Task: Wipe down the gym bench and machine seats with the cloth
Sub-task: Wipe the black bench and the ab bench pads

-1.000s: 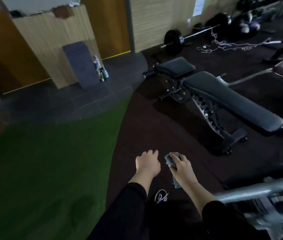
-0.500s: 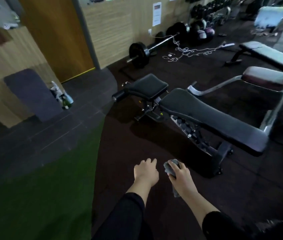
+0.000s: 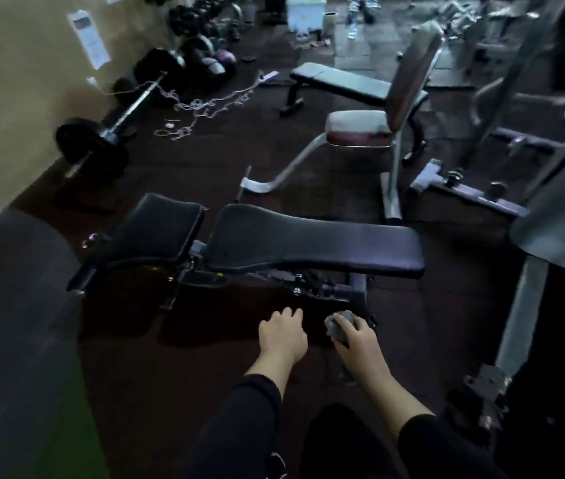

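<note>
Below the near edge of the bench (image 3: 312,243): right hand (image 3: 358,340) clamped on a balled grey cloth (image 3: 340,326), fingers curled round it; left hand (image 3: 282,335) beside it, holding nothing, fingers loosely extended. Both hands held short of the long pad, not touching it. Cloth off every surface, wiping not yet begun. Bench shown lengthwise across the view, with a separate seat pad (image 3: 156,229) at its left end and a gap between the two pads. Beyond it, well apart: machine seat (image 3: 360,127) with upright backrest, a second flat bench (image 3: 339,83), and a barbell (image 3: 115,129) by the wall.

Likely risks, judged from this layout: cloth kept bunched, so only a small patch would meet the pad and streaks or missed strips could remain; gap between pads and the adjustment hardware beneath possibly snagging the cloth or a finger on a long stroke; dim lighting hiding unwiped areas; far seats easily skipped, being tucked among frames; loose chains (image 3: 205,105) on the floor a tripping hazard en route.
</note>
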Demonstrator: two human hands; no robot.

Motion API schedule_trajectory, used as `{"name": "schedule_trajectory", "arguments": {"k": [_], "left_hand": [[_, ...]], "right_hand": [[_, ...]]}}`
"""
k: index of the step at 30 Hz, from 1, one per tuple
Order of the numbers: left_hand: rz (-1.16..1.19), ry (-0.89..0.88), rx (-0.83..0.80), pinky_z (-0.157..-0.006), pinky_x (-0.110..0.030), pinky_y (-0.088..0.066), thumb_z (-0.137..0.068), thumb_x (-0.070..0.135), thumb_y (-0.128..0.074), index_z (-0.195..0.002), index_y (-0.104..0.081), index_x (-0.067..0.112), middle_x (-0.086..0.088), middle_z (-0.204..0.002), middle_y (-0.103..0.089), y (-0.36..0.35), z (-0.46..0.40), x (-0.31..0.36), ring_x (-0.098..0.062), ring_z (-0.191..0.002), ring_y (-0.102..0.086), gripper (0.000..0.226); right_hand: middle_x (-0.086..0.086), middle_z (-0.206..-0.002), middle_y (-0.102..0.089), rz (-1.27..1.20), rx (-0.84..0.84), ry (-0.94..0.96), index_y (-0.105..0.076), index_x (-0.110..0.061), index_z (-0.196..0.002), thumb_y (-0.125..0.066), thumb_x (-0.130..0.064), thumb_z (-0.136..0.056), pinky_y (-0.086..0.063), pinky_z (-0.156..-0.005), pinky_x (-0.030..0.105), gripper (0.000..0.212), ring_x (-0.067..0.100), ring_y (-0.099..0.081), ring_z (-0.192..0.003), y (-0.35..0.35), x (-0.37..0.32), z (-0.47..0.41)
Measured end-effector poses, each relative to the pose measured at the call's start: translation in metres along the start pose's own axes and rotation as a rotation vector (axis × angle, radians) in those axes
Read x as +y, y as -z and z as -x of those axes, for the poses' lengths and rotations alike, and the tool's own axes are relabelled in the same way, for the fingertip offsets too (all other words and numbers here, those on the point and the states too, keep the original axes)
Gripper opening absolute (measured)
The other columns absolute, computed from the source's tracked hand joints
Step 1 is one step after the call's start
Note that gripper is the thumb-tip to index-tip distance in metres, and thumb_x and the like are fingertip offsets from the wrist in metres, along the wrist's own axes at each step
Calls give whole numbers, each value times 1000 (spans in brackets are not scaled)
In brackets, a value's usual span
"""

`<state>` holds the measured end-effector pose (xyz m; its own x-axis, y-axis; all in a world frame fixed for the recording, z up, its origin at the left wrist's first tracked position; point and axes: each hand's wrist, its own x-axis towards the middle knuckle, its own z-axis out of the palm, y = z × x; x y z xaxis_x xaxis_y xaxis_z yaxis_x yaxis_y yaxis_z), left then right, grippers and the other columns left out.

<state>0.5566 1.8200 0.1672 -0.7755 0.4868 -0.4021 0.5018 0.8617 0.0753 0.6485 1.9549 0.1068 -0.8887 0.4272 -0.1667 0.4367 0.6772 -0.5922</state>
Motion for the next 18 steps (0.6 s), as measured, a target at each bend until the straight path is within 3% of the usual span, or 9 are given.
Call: {"name": "schedule_trajectory", "arguments": {"k": [6,15,18], "left_hand": [[-38,-110,-42,-94,-41,-42,-100,31,-37,-150,-27,22,0,-147,-39,27,-98,21,-24,-130,-42,52],[-12,-113,-71,-95,-40,-41,-98,30,-38,-149,-29,22,0,-148,-38,43,-241,52,-23,-130,-43,52],[-18,-112,-66,-98,-39,-40,-100,31,-36,-151,-25,22,1,-153,-32,36,-286,52,-21,-132,-40,54]], "right_hand": [[19,-132,-48,-49,111,-84,-53,-18,-135,-63,-18,-89,-45,-95,47,47,40,-47,-116,18,4,-83],[22,-123,-56,-94,114,-70,-61,-17,-125,-71,-16,-81,-48,-91,49,45,43,-55,-107,29,53,-231],[16,-129,-53,-87,109,-64,-59,-21,-128,-68,-17,-83,-46,-93,48,46,39,-52,-113,26,72,-274]]}}
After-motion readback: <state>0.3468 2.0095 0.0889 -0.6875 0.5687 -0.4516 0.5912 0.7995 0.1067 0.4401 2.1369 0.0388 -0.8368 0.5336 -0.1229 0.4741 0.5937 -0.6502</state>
